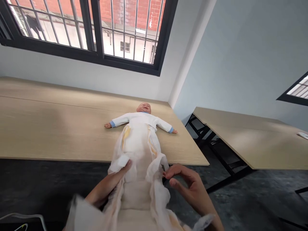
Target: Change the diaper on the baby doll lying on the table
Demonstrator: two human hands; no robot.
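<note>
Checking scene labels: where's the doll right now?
In the head view, the doll lies face up at the right end of the table below the window, with the diaper spreading from its front toward the camera.

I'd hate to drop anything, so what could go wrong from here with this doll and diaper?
The diaper reaches past the edge of the table, so a tug might drag it, and perhaps the doll, toward the floor. Its ruffled sides look thin and could tear or bunch at the left hand. The right hand is open beside one ruffle, so that side may flop loose.
</note>
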